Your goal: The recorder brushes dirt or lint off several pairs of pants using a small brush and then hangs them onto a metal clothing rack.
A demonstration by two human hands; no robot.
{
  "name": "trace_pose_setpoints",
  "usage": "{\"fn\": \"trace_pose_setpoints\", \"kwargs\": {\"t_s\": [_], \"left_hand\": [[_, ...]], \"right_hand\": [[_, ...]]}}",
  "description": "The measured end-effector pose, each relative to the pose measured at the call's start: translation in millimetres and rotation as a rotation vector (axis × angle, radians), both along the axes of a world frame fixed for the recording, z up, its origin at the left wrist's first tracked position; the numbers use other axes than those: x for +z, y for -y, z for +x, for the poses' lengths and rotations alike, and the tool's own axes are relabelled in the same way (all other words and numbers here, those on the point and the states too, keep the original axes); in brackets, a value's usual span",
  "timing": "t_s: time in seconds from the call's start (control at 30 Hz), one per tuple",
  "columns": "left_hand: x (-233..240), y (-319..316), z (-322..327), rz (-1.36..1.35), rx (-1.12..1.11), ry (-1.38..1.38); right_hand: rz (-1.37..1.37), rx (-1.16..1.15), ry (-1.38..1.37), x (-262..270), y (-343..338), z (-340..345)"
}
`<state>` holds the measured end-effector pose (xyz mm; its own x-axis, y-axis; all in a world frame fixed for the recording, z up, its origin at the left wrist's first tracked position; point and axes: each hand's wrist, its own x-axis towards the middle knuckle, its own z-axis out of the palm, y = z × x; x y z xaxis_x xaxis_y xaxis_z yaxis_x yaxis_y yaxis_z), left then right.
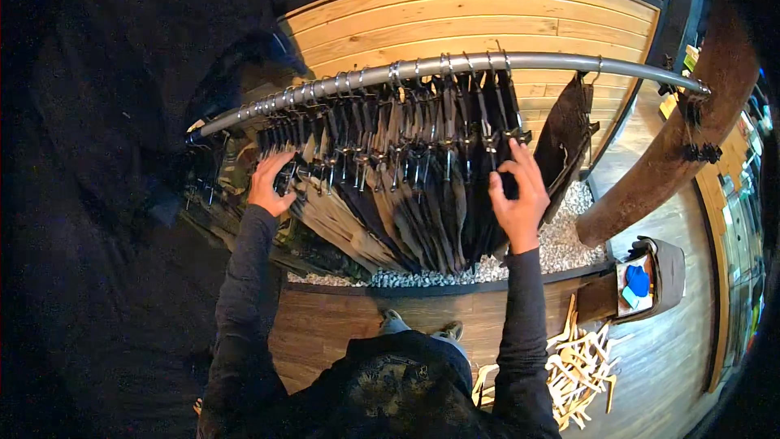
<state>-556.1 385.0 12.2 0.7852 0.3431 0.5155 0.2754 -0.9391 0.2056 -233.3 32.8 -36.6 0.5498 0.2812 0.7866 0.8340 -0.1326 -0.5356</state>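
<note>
A packed row of trousers in black, brown, tan and camouflage hangs from metal clip hangers on a curved metal rail. My left hand is at the left part of the row, thumb and fingers spread beside the hanger clips. At the row's right end is my right hand, its thumb and fingers apart next to a black garment. Whether the fingertips press on the hangers is hard to tell. Farther right, one dark brown pair of trousers hangs separately on the rail.
A thick brown post stands at the rail's right end, with dark clips hanging near it. Pale gravel lies below the trousers. Loose wooden hangers are heaped on the floor by a grey bin holding blue items. Wood panelling rises behind.
</note>
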Motion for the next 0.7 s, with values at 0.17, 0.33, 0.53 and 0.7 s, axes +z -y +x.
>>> {"fn": "trace_pose_setpoints", "kwargs": {"t_s": [0.17, 0.33, 0.53, 0.7], "left_hand": [[-3.5, -4.0, -2.3, 0.024, 0.019, -0.035], [-6.2, -7.4, -5.5, 0.012, 0.003, -0.026], [-2.1, -2.5, -1.8, 0.020, -0.037, 0.005], [4.3, 6.4, 2.0, 0.059, -0.041, 0.033]], "right_hand": [[-0.011, 0.002, -0.018, -1.5, 4.2, 5.4], [-0.005, -0.010, -0.044, -6.6, -8.4, -12.9], [0.038, -0.057, -0.067, -12.7, -20.3, -25.0], [0.031, -0.085, -0.080, 7.2, -26.6, -44.2]]}}
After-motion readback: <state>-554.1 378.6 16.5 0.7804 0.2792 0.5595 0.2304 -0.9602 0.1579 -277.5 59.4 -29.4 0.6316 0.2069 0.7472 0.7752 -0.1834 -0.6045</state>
